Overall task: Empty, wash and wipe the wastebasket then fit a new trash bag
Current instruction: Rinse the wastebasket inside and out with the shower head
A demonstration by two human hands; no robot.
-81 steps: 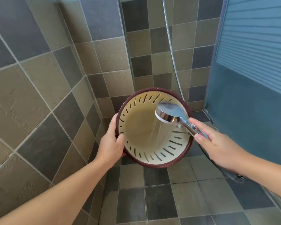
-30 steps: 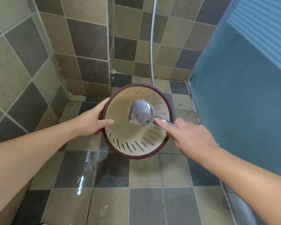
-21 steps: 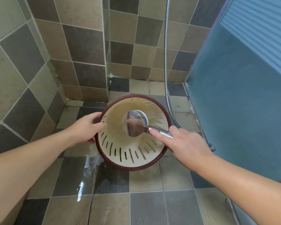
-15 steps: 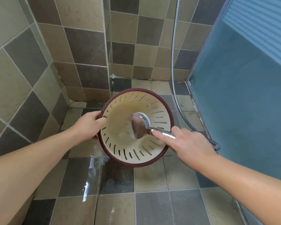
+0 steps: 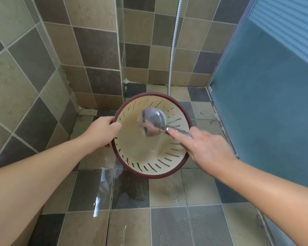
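The wastebasket (image 5: 139, 148) is round, cream inside with slotted walls and a dark red rim, and its mouth faces me above the shower floor. My left hand (image 5: 101, 133) grips its left rim, thumb inside. My right hand (image 5: 206, 148) holds the chrome shower head (image 5: 154, 124) by its handle, index finger stretched along it. The head sits inside the basket's mouth, blurred, spraying water onto the inner wall. The basket's bottom is hazy behind the spray.
Tiled walls close in on the left and at the back, meeting in a corner. A blue frosted partition (image 5: 267, 96) stands on the right. The metal shower hose (image 5: 173, 50) hangs down the back wall. The floor tiles (image 5: 103, 189) below the basket are wet.
The basket is now held lower over the floor and the view has tilted down. The shower head has swept around inside the mouth. Both hands keep their grips.
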